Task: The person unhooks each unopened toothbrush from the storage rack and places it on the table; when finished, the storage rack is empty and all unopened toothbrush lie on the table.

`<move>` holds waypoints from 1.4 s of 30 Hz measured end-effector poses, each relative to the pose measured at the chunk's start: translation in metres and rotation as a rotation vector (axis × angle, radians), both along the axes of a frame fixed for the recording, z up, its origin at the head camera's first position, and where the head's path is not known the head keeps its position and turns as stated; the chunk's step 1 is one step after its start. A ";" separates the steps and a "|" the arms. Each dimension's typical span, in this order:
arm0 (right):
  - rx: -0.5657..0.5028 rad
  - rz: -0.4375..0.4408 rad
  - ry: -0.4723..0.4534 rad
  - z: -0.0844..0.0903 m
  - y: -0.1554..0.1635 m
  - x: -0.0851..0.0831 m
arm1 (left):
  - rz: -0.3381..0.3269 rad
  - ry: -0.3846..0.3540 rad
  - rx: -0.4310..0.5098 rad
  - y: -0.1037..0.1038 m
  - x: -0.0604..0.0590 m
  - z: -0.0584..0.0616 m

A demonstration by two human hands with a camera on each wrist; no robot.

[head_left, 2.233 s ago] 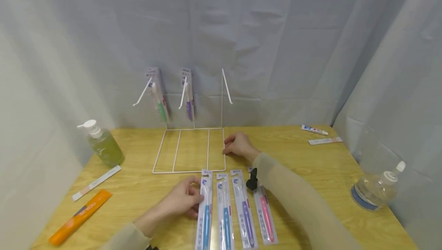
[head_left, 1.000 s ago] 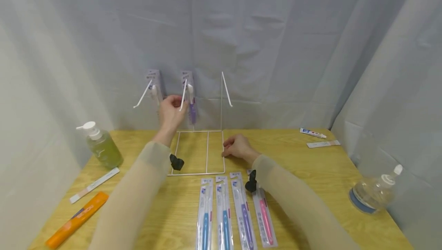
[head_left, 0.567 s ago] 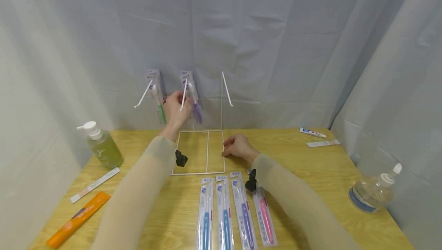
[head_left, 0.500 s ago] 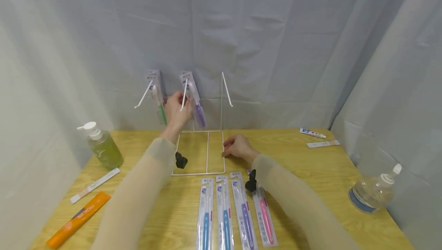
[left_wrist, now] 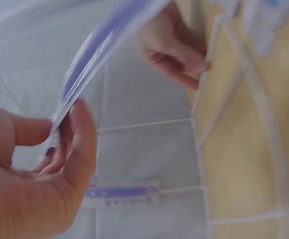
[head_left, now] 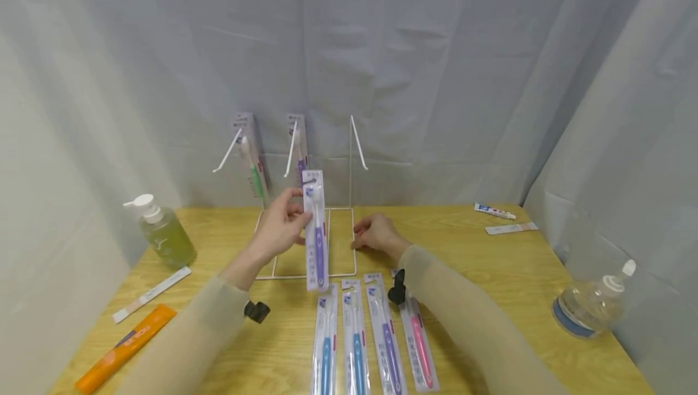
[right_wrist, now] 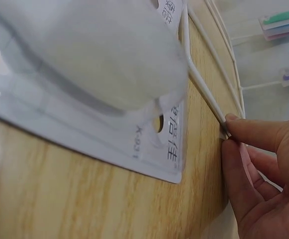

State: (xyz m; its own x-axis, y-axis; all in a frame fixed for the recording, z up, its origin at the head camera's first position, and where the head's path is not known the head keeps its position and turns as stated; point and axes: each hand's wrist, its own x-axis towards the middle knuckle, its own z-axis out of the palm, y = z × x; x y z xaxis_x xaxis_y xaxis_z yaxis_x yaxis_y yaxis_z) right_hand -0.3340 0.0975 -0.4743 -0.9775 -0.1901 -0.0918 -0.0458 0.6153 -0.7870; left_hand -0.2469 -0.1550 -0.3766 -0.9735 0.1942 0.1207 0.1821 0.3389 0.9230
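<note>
My left hand (head_left: 297, 222) pinches a packaged purple toothbrush (head_left: 315, 231) upright above the base of the white wire rack (head_left: 353, 243); in the left wrist view thumb and fingers (left_wrist: 79, 134) clamp the pack's edge (left_wrist: 99, 50). My right hand (head_left: 361, 237) holds the base's right wire, fingertips (right_wrist: 243, 129) pinching it (right_wrist: 204, 84). A green toothbrush pack (head_left: 252, 165) hangs on the left hook and a purple pack (head_left: 297, 140) on the middle hook. The right hook (head_left: 358, 143) is bare. Two blue packs (head_left: 324, 346), one purple pack (head_left: 388, 340) and one pink pack (head_left: 420, 346) lie in a row in front.
A green pump bottle (head_left: 163, 234), a white strip box (head_left: 151, 291) and an orange tube (head_left: 125, 346) are at the left. A small toothpaste tube (head_left: 495, 208) and a white strip (head_left: 512, 225) lie at the back right; a clear bottle (head_left: 591, 301) sits near the right edge. Curtains close in the table.
My left hand left the blue pack on the table, reached up to the middle hook, and came back down holding a purple pack. The right hand stayed on the rack base.
</note>
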 end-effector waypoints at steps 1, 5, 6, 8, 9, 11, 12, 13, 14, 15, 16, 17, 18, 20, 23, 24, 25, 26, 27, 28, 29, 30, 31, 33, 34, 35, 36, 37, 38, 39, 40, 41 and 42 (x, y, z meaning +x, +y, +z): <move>-0.001 0.002 0.003 0.000 0.000 0.000 | -0.036 -0.042 0.008 -0.006 0.009 -0.007; -0.034 0.012 -0.002 -0.001 -0.001 0.001 | -0.128 -0.198 -0.007 -0.029 0.048 -0.033; -0.041 0.014 -0.004 -0.001 -0.001 0.001 | -0.145 -0.231 -0.019 -0.034 0.057 -0.040; -0.055 0.015 -0.016 -0.001 0.000 0.000 | -0.170 -0.288 -0.039 -0.041 0.071 -0.052; -0.060 0.016 -0.020 -0.001 0.001 -0.001 | -0.179 -0.309 -0.051 -0.043 0.076 -0.057; -0.060 0.016 -0.023 0.000 0.002 -0.002 | -0.184 -0.343 -0.061 -0.046 0.085 -0.066; -0.058 0.017 -0.023 0.000 0.002 -0.003 | -0.182 -0.358 -0.056 -0.047 0.088 -0.069; -0.058 0.018 -0.024 0.001 0.003 -0.003 | -0.175 -0.373 -0.051 -0.047 0.091 -0.071; -0.057 0.020 -0.022 0.001 0.003 -0.003 | -0.168 -0.384 -0.052 -0.046 0.093 -0.073; -0.059 0.022 -0.022 0.001 0.003 -0.004 | -0.160 -0.394 -0.056 -0.045 0.095 -0.075; -0.057 0.024 -0.018 0.002 0.003 -0.004 | -0.156 -0.403 -0.059 -0.044 0.096 -0.076; -0.056 0.026 -0.015 0.002 0.003 -0.004 | -0.150 -0.411 -0.064 -0.043 0.097 -0.077; -0.058 0.027 -0.015 0.002 0.003 -0.004 | -0.150 -0.420 -0.070 -0.041 0.098 -0.077; -0.058 0.028 -0.016 0.003 0.003 -0.003 | -0.147 -0.427 -0.094 -0.039 0.099 -0.077; -0.052 0.025 -0.018 0.002 0.001 -0.003 | -0.107 -0.412 -0.174 -0.037 0.101 -0.075; -0.051 0.023 -0.020 0.002 0.001 -0.003 | -0.084 -0.393 -0.219 -0.037 0.101 -0.074; -0.049 0.023 -0.022 0.002 0.000 -0.003 | -0.064 -0.368 -0.268 -0.037 0.101 -0.072; -0.049 0.023 -0.024 0.002 0.000 -0.003 | -0.038 -0.344 -0.322 -0.038 0.100 -0.070; -0.051 0.024 -0.025 0.002 0.000 -0.002 | -0.013 -0.315 -0.369 -0.039 0.098 -0.067; -0.054 0.025 -0.028 0.002 0.000 -0.002 | 0.005 -0.283 -0.405 -0.040 0.094 -0.063; -0.058 0.026 -0.030 0.001 0.000 -0.002 | 0.018 -0.246 -0.428 -0.041 0.089 -0.059; -0.062 0.028 -0.031 0.001 0.000 -0.002 | 0.026 -0.209 -0.440 -0.042 0.083 -0.054; -0.065 0.029 -0.032 0.000 0.000 -0.003 | 0.031 -0.163 -0.443 -0.043 0.075 -0.050; -0.067 0.033 -0.029 -0.001 0.001 -0.003 | 0.040 -0.059 -0.431 -0.042 0.057 -0.041; -0.063 0.034 -0.023 -0.002 0.002 -0.003 | 0.044 0.000 -0.422 -0.040 0.046 -0.036; -0.059 0.036 -0.016 -0.002 0.002 -0.003 | 0.052 0.052 -0.418 -0.038 0.036 -0.032; -0.056 0.037 -0.011 -0.002 0.003 -0.004 | 0.063 0.101 -0.409 -0.035 0.025 -0.028; -0.052 0.040 -0.006 -0.003 0.003 -0.004 | 0.076 0.153 -0.398 -0.033 0.013 -0.025; -0.049 0.041 -0.002 -0.003 0.003 -0.004 | 0.091 0.185 -0.366 -0.030 0.003 -0.021; -0.048 0.045 0.001 -0.004 0.003 -0.004 | 0.114 0.211 -0.332 -0.027 -0.008 -0.017; -0.049 0.048 -0.001 -0.004 0.003 -0.004 | 0.138 0.229 -0.290 -0.024 -0.018 -0.014; -0.056 0.051 -0.006 -0.004 0.003 -0.004 | 0.168 0.241 -0.249 -0.022 -0.028 -0.011; -0.061 0.055 -0.012 -0.005 0.002 -0.003 | 0.198 0.253 -0.210 -0.020 -0.037 -0.009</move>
